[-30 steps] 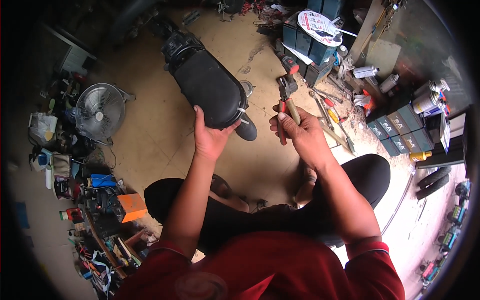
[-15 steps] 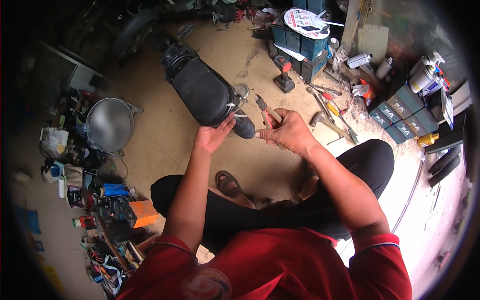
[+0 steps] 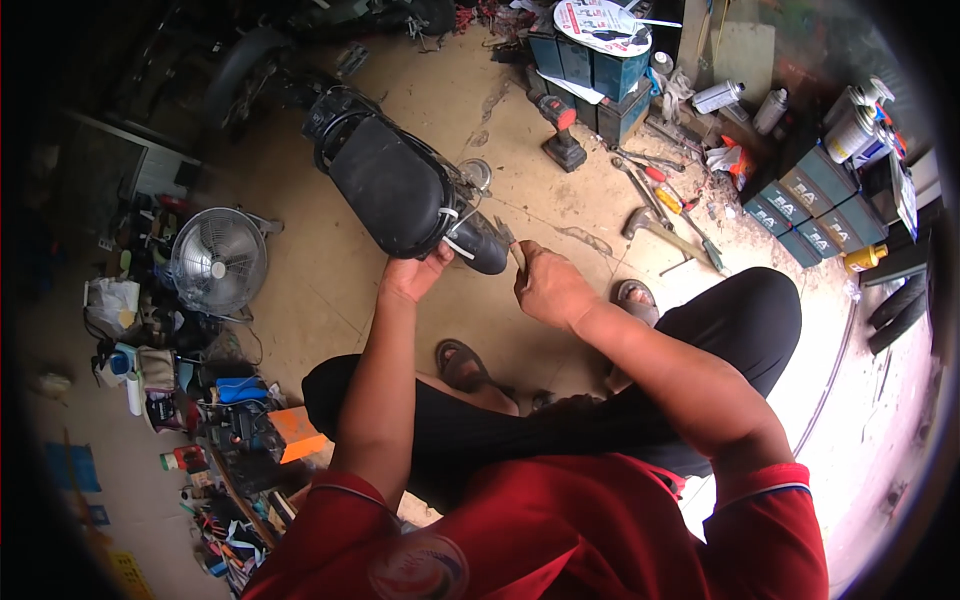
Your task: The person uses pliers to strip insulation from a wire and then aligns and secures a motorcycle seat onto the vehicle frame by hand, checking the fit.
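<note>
A black padded scooter seat (image 3: 385, 185) extends diagonally across the upper middle, with white ties (image 3: 460, 247) at its near end and a rounded black part (image 3: 488, 258) beside them. My left hand (image 3: 410, 275) grips the seat's near end from underneath. My right hand (image 3: 555, 285) is closed on the handles of pliers (image 3: 512, 242), whose jaws are at the rounded part, close to the ties; whether they touch is unclear. A small round metal item (image 3: 475, 175) lies beside the seat.
Stacked batteries (image 3: 800, 210), spray cans (image 3: 718, 97), a red-black drill (image 3: 560, 135) and a hammer (image 3: 650, 228) are on the right. A metal fan (image 3: 218, 268) and cluttered tools, bags and an orange box (image 3: 298, 433) line the left. My sandalled feet (image 3: 462, 368) are below the seat.
My right hand has moved left and down with the pliers, bringing them to the seat's near end. My left hand has shifted slightly, still on the seat. The whole view has shifted a little.
</note>
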Demonstrator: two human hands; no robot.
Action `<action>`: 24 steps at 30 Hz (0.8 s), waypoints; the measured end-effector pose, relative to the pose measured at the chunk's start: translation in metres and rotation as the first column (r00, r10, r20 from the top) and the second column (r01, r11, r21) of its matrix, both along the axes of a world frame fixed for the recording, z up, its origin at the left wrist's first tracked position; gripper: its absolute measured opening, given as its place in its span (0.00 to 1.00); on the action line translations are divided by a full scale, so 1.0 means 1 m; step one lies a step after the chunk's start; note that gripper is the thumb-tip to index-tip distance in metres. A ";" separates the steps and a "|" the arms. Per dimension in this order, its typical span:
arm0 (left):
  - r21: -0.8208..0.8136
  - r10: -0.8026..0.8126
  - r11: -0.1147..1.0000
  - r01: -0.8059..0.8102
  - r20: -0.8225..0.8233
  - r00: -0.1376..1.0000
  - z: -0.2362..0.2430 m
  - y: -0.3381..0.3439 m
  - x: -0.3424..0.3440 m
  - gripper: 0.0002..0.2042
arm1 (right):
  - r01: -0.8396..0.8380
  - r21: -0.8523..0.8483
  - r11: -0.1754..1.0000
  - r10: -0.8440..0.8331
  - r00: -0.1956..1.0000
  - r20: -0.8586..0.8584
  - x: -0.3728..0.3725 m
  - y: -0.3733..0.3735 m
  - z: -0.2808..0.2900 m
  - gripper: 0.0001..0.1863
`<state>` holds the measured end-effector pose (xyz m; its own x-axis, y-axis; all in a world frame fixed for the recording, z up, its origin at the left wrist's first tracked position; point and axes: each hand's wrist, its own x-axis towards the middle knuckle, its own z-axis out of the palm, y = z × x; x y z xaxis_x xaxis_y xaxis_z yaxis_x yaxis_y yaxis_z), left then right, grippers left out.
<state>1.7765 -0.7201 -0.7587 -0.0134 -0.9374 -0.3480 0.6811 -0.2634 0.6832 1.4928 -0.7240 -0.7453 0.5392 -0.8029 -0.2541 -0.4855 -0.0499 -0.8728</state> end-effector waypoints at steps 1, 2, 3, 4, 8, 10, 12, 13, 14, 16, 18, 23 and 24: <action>0.008 0.020 1.000 -0.021 0.029 0.999 -0.001 0.001 0.002 0.09 | -0.005 -0.426 0.905 -0.020 0.998 -0.056 0.005 0.004 0.001 0.20; 0.015 0.040 0.999 -0.041 0.058 0.998 -0.001 0.003 0.004 0.09 | -0.068 -0.428 0.901 0.011 0.991 -0.136 0.006 0.004 0.002 0.17; 0.018 0.044 0.999 -0.045 0.060 0.997 -0.003 0.004 0.005 0.09 | -0.071 -0.426 0.902 0.014 0.991 -0.134 0.009 0.002 0.002 0.17; -0.002 0.057 0.998 -0.057 0.068 0.996 -0.004 0.004 0.003 0.07 | -0.083 -0.492 0.867 -0.003 0.985 -0.172 0.010 0.000 0.002 0.17; -0.037 -0.004 0.999 0.004 -0.016 1.000 -0.002 0.007 0.005 0.07 | -0.072 -0.595 0.800 -0.109 0.959 -0.262 0.018 -0.003 0.008 0.16; -0.039 -0.014 0.999 0.014 0.004 1.000 0.000 0.008 0.008 0.08 | -0.081 -0.605 0.792 -0.113 0.954 -0.276 0.020 -0.005 0.011 0.17; -0.042 -0.024 0.999 0.025 0.023 0.999 0.000 0.009 0.009 0.08 | -0.092 -0.615 0.783 -0.117 0.949 -0.291 0.023 -0.007 0.013 0.18; -0.015 0.004 1.000 -0.003 0.068 0.998 0.005 0.010 0.004 0.08 | -0.111 -0.629 0.770 -0.119 0.942 -0.313 0.023 -0.008 0.013 0.19; 0.011 0.030 0.999 -0.031 0.115 0.993 0.008 0.009 0.000 0.08 | -0.131 -0.641 0.756 -0.121 0.935 -0.334 0.024 -0.009 0.013 0.21; 0.017 0.033 0.999 -0.035 0.122 0.992 0.006 0.009 0.000 0.09 | -0.137 -0.633 0.762 -0.104 0.938 -0.329 0.026 -0.011 0.014 0.24; 0.023 0.041 0.999 -0.044 0.132 0.990 0.004 0.011 0.003 0.09 | -0.146 -0.625 0.767 -0.084 0.943 -0.322 0.030 -0.010 0.018 0.30; -0.048 0.028 0.999 -0.026 0.038 0.999 0.003 0.009 0.000 0.08 | -0.105 -0.692 0.715 -0.124 0.954 -0.273 0.038 -0.010 0.010 0.26; -0.048 0.028 0.999 -0.026 0.039 0.999 0.003 0.009 -0.001 0.08 | -0.104 -0.692 0.715 -0.124 0.954 -0.272 0.040 -0.010 0.007 0.26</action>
<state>1.7755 -0.7115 -0.7555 0.0246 -0.9526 -0.3033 0.6597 -0.2124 0.7209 1.5326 -0.7335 -0.7383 0.5266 -0.8159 0.2389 -0.7028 -0.5759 -0.4177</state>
